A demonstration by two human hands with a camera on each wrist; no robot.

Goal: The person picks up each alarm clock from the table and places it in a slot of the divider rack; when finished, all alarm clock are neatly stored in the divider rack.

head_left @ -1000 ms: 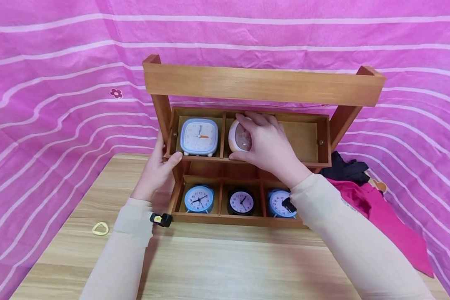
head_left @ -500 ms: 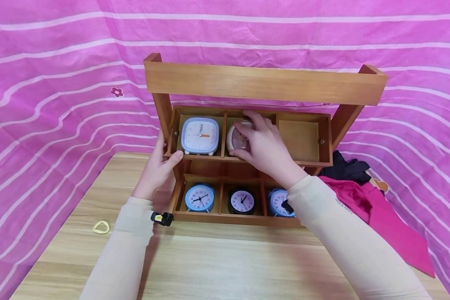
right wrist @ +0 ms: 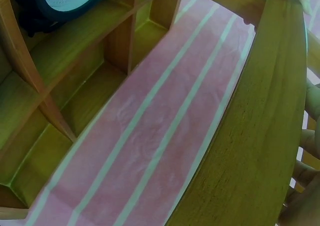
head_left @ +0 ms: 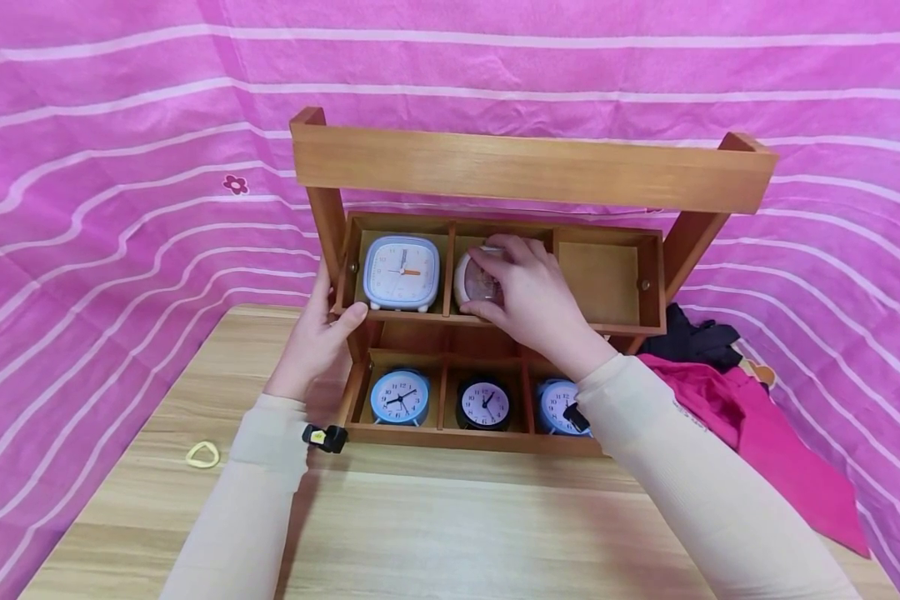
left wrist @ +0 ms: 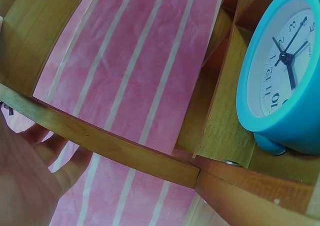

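A wooden two-tier shelf (head_left: 532, 171) stands on the table. My left hand (head_left: 311, 346) grips the left end of its upper tray, thumb at the front edge; the left wrist view shows fingers (left wrist: 75, 168) against the side rail. My right hand (head_left: 536, 292) holds a round, pale-rimmed clock (head_left: 480, 279) in the upper middle compartment. The hand covers much of this clock, and its dull brownish face shows no readable dial. In the upper left compartment, a squarish pale blue clock (head_left: 401, 272) stands upright. The upper right compartment (head_left: 598, 283) holds nothing.
In the lower row sit a blue clock (head_left: 400, 397), a black clock (head_left: 483, 403) and another blue clock (head_left: 558, 406), partly behind the right sleeve. A yellow ring (head_left: 202, 454) lies at left. Pink cloth (head_left: 787, 467) and black cloth (head_left: 697, 337) lie at right.
My right hand has shifted slightly left with the round clock, which now looks deeper and more shaded in its compartment. The upper fingers have drawn in over its top. My left hand stays put.
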